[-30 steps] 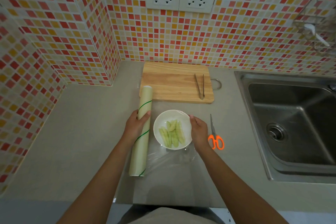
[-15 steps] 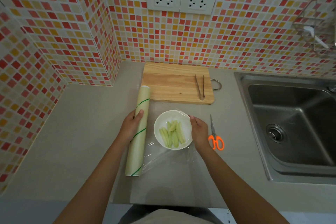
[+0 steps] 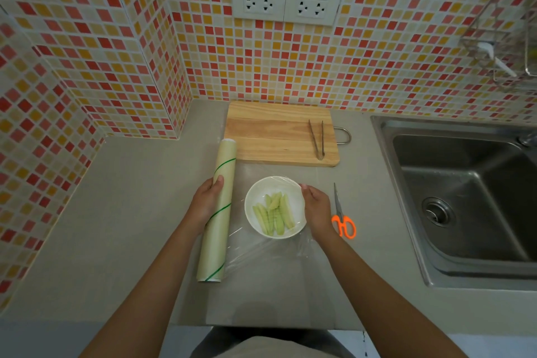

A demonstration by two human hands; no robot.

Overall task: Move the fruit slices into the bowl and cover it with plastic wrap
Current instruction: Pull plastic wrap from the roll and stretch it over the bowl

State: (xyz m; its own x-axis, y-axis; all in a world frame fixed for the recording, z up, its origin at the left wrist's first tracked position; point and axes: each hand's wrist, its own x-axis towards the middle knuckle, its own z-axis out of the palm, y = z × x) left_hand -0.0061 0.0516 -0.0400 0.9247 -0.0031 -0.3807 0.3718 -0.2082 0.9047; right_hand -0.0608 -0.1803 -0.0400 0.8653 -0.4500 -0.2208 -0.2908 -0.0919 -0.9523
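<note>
Hands: left (image 3: pixel 207 204) gripping wrap roll (image 3: pixel 216 227), right (image 3: pixel 318 208) cupping bowl (image 3: pixel 255 222) between.

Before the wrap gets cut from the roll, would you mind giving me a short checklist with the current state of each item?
1. Slices all in the bowl: ok; the board holds only tongs.
2. Wrap spans the bowl: ok; film shows over the rim and on the counter around it.
3. Roll steadied: ok; the left hand grips it, lying left of the bowl.
4. Film pinned at the bowl: ok; the right hand presses at the right rim.
5. Scissors within reach: ok; they lie just right of the right hand.
6. Film sealed under the rim: cannot tell.
</note>
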